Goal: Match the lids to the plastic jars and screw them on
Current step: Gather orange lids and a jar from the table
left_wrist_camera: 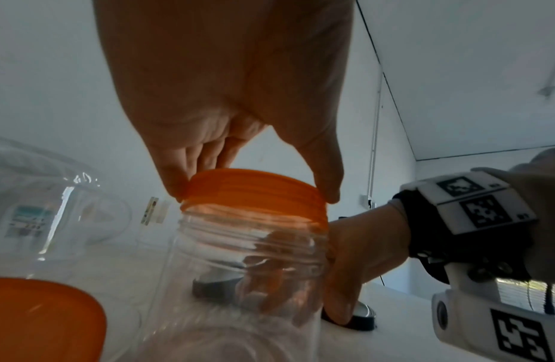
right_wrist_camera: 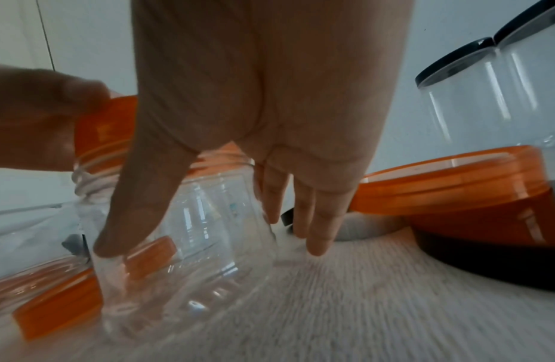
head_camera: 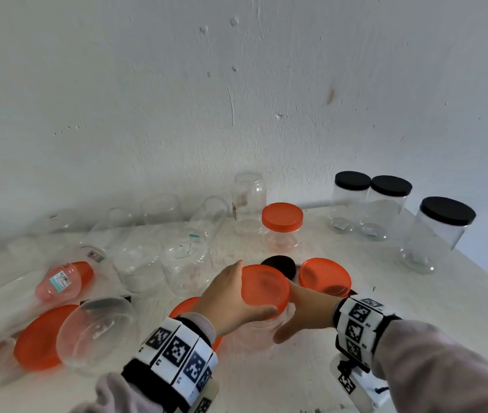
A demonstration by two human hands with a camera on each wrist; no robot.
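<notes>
An orange lid (head_camera: pixel 265 289) sits on the mouth of a clear plastic jar (head_camera: pixel 254 332) that stands on the white table (head_camera: pixel 385 293) near the front. My left hand (head_camera: pixel 233 296) grips the lid's rim from above, thumb on the near side and fingers (left_wrist_camera: pixel 174 188) on the far side. In the left wrist view the lid (left_wrist_camera: pixel 254 196) sits slightly tilted, with the jar's (left_wrist_camera: pixel 239 281) threads showing below it. My right hand (head_camera: pixel 288 311) holds the jar's body (right_wrist_camera: pixel 192 220) from the right, thumb in front and fingers (right_wrist_camera: pixel 313 232) behind.
Three jars with black lids (head_camera: pixel 391 186) stand at the back right near the table's edge. One jar with an orange lid (head_camera: pixel 281 217) stands behind. Loose orange lids (head_camera: pixel 324 277) (head_camera: pixel 40 338) and a black lid (head_camera: pixel 281 265) lie around. Several open clear jars (head_camera: pixel 138 263) crowd the left.
</notes>
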